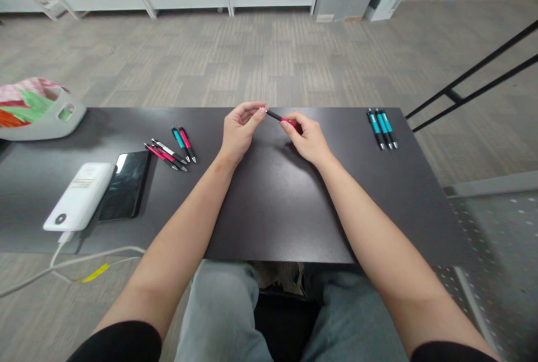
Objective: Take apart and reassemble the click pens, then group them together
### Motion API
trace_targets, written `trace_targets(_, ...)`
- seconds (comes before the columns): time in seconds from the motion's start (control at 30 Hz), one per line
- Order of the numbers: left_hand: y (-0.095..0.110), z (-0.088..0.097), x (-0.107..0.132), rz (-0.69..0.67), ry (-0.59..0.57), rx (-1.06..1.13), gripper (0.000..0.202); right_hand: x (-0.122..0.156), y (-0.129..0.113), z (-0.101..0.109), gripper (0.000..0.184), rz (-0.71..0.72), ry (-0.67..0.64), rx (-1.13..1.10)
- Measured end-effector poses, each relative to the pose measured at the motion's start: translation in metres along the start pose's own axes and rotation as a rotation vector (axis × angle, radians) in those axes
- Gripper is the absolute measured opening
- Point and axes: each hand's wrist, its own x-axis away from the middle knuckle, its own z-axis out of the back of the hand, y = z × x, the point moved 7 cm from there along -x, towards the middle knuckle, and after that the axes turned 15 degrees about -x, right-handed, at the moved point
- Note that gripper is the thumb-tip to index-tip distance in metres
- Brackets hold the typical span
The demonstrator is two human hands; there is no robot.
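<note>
right hand (309,139) grips a slim, red-and-black plastic pen (275,116) by its barrel, above the flat dark worktop (277,210) near its far edge; left hand (239,133) pinches the other end, apparently for steadiness. three blue-and-black pens (383,128) lie near the far right corner.

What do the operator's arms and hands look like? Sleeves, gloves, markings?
Left hand and right hand are ungloved, with no wristwear visible. Both forearms are bare, with no cables attached or obvious markings. The left sleeve and right sleeve are short and plain black.
</note>
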Motion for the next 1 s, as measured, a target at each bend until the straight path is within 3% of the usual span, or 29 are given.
trace_targets(0.23, 0.002, -0.003, 0.003, 0.023, -0.005, 0.001, 0.038, 0.001, 0.004, 0.002, 0.033, 0.008, 0.010, 0.022)
trace_targets(0.43, 0.001, -0.007, 0.003, 0.075, -0.051, 0.042, 0.035, -0.001, 0.003, -0.001, 0.059, 0.028, -0.029, -0.011)
trace_targets(0.63, 0.005, -0.010, 0.005, 0.076, -0.099, 0.076, 0.040, -0.002, 0.006, -0.001, 0.053, 0.026, -0.032, -0.070)
trace_targets(0.73, 0.006, -0.011, 0.006, 0.072, -0.114, 0.071, 0.042, -0.003, 0.006, -0.003, 0.062, 0.020, -0.048, -0.055)
trace_targets(0.9, 0.005, -0.011, 0.007, 0.107, -0.109, 0.047, 0.039, -0.002, 0.005, -0.003, 0.059, -0.008, -0.019, -0.123)
trace_targets(1.0, 0.006, -0.012, 0.007, 0.109, -0.116, 0.056, 0.036, -0.001, 0.005, -0.006, 0.065, -0.037, -0.071, -0.109)
